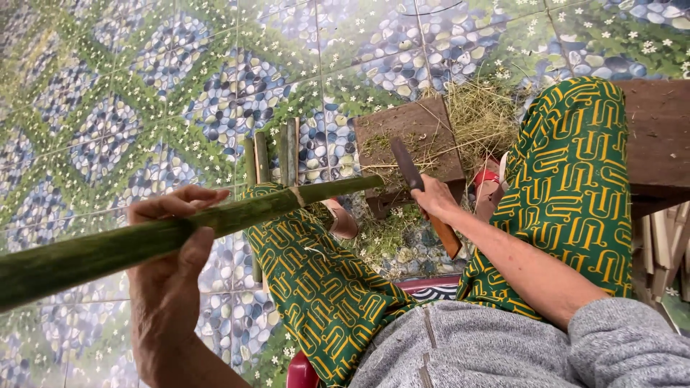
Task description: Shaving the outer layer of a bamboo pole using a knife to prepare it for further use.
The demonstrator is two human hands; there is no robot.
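Bamboo stalk (180,233), green, round and smooth, long axis running from lower left up to the right, cut tip resting on the near edge of a dark wooden block (413,136). Left hand (169,269) wrapped around the stalk mid-length, grip closed on it, thumb over the top. Right hand (435,200) clenched on a knife (420,194) with a brown wooden handle, dark blade pointing up and left across the block. Dry straw-like shavings (481,115) heaped at the block's far right corner. Split green bamboo pieces (273,154) lying upright-wise on the pebble-patterned tile floor (129,93) beside the block's left edge. Green and yellow patterned cloth (575,187) over both knees.
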